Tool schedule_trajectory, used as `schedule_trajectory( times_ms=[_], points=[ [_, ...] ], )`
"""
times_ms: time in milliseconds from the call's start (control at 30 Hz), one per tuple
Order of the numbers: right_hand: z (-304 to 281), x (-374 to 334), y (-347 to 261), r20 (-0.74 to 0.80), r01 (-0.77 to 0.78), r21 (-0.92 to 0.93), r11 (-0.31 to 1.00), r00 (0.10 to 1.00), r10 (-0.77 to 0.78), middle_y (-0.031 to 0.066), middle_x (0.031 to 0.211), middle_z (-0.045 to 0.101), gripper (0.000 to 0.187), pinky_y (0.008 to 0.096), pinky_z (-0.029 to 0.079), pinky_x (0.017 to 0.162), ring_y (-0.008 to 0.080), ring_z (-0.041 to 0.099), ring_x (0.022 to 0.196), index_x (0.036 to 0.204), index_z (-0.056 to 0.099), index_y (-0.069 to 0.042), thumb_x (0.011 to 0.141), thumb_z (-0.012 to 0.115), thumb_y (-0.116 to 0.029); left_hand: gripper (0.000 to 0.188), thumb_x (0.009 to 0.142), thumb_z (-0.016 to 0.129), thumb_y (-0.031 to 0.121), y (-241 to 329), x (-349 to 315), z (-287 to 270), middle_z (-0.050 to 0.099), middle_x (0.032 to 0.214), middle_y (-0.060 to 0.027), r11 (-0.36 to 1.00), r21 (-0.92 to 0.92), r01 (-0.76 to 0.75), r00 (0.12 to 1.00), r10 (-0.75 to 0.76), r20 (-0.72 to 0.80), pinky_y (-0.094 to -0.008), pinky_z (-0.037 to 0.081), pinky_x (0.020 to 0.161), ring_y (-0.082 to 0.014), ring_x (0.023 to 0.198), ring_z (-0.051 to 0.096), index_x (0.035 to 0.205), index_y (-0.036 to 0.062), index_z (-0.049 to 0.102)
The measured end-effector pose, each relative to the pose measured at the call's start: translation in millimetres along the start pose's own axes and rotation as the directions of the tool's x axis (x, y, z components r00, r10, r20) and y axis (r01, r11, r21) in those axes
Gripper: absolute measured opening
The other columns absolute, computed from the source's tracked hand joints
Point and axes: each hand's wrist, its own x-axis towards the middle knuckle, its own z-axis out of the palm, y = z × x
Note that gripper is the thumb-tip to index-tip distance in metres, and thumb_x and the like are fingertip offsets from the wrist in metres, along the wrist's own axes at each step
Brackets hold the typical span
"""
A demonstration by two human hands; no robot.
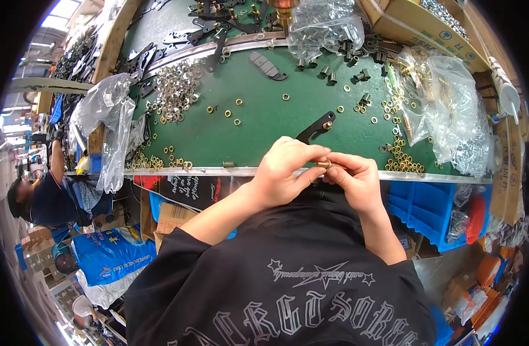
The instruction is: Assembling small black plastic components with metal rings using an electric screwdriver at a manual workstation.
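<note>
Left hand and right hand meet over the near edge of the green surface, both pinching a small copper-coloured fitting between them; black lever lies at 12 o'clock from it, grey pad at 11, silver washers heap at 10, brass rings at 3.

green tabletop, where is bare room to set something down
The green tabletop is barest between left hand and silver ring pile, below some loose rings; a smaller patch lies between black lever and right-side brass rings. Crowded: right end, around the clear bag.
</note>
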Motion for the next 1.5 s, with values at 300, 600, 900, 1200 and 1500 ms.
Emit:
schedule_trajectory(
  times_ms=[300, 600, 900, 1200, 1500],
  points=[
    [-29.9, 16.1, 25.1, -0.256, 0.095, 0.071, 0.993, 0.964, -0.073, 0.0062, 0.082, 0.061, 0.02, 0.0213, 0.044, 0.061, 0.0097, 0.054, 0.066, 0.098, 0.058, 0.004, 0.082, 0.056, -0.008, 0.028, 0.069, 0.064, 0.007, -40.3, 55.8, -4.7, 0.058, 0.085, -0.0088, 0.994, 0.094, -0.062, 0.94, 0.027, 0.34, -0.034, 0.044, 0.07, -0.0253, 0.076, 0.056, 0.096, 0.0041, 0.056],
    [-27.8, 33.8, 26.7, -0.409, 0.368, 0.117, 0.922, 0.864, -0.293, 0.0072, 0.087, 0.059, 0.021, 0.0247, 0.043, 0.066, 0.012, 0.054, 0.066, 0.102, 0.053, 0.004, 0.085, 0.051, -0.009, 0.016, 0.071, 0.063, 0.009, -77.8, 58.0, 11.6, 0.059, 0.076, -0.0082, 0.993, 0.111, -0.041, 0.906, -0.009, 0.422, -0.0306, 0.045, 0.063, -0.0235, 0.069, 0.057, 0.086, 0.004, 0.06],
    [8.1, 21.6, 7.0, -0.29, 0.714, 0.186, 0.675, 0.696, -0.657, 0.0044, 0.083, 0.054, 0.021, 0.0293, 0.043, 0.06, 0.0096, 0.049, 0.054, 0.101, 0.047, 0.0, 0.089, 0.045, -0.016, 0.014, 0.074, 0.061, 0.013, -26.4, 34.0, 22.8, 0.056, 0.059, -0.0093, 0.733, -0.192, 0.653, 0.751, -0.594, 0.29, -0.0299, 0.045, 0.054, -0.024, 0.052, 0.053, 0.071, -0.0003, 0.06],
    [9.7, 26.2, 4.5, -0.502, 0.581, 0.399, 0.71, 0.786, -0.361, 0.004, 0.08, 0.053, 0.022, 0.0245, 0.04, 0.052, 0.0094, 0.042, 0.043, 0.103, 0.048, -0.001, 0.089, 0.045, -0.017, 0.022, 0.075, 0.06, 0.014, -0.9, 15.3, 31.5, 0.057, 0.063, -0.0104, 0.985, 0.108, -0.137, 0.991, 0.137, 0.003, -0.0317, 0.044, 0.055, -0.0254, 0.054, 0.054, 0.089, -0.0019, 0.052],
    [1.4, 25.4, 7.6, -0.421, 0.529, 0.214, 0.821, 0.808, -0.411, 0.0056, 0.084, 0.056, 0.023, 0.0251, 0.044, 0.063, 0.0125, 0.052, 0.066, 0.103, 0.05, 0.001, 0.085, 0.052, -0.014, 0.019, 0.086, 0.05, 0.019, 11.6, 3.1, 19.4, 0.052, 0.061, -0.005, 0.624, -0.588, 0.514, 0.817, -0.564, 0.116, -0.0244, 0.042, 0.05, -0.0112, 0.051, 0.05, 0.091, 0.0014, 0.047]
  ],
)
